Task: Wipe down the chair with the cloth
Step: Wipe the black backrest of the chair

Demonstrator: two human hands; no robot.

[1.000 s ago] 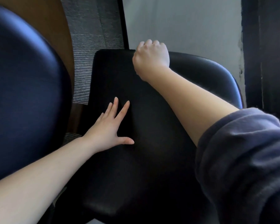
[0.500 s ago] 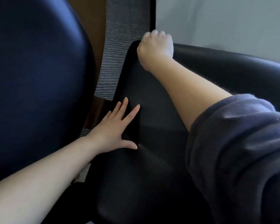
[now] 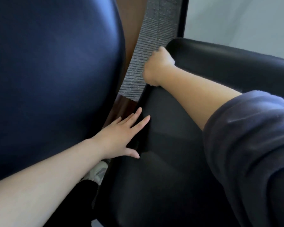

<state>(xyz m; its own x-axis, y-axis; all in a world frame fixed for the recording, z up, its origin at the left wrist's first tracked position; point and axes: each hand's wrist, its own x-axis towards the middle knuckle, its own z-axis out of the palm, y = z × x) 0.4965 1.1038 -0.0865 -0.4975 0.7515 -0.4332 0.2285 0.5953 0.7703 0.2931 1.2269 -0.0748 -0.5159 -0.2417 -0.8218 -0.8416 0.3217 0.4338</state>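
The right hand [image 3: 157, 66] was closed into a fist at the upper-centre of the frame, on the far left corner of the black chair seat [image 3: 170, 161]. Its fingers were curled under. A pale fuzzy sliver at the fist's right edge was judged to be the cloth [image 3: 172, 60]; the rest of it was hidden inside the grip.

The left hand [image 3: 121, 138] lay flat at centre frame, fingers straight and spread, palm pressed on the seat's left edge. It held nothing and appeared to steady the chair.

Key relation: the seat's left edge ran as a long diagonal from the fist at upper centre down to the lower left of the frame. The left hand sat on that same line, below the fist and nearer the camera. The broad seat surface lay to the right of and below the fist, partly under the right forearm and the grey sleeve [image 3: 252, 145].

Judgement: a stroke drawn down along the edge would meet the left hand. A stroke to the right would run toward the curved backrest [image 3: 236, 63].

A blue chair back [image 3: 56, 71] filled the left of the frame.
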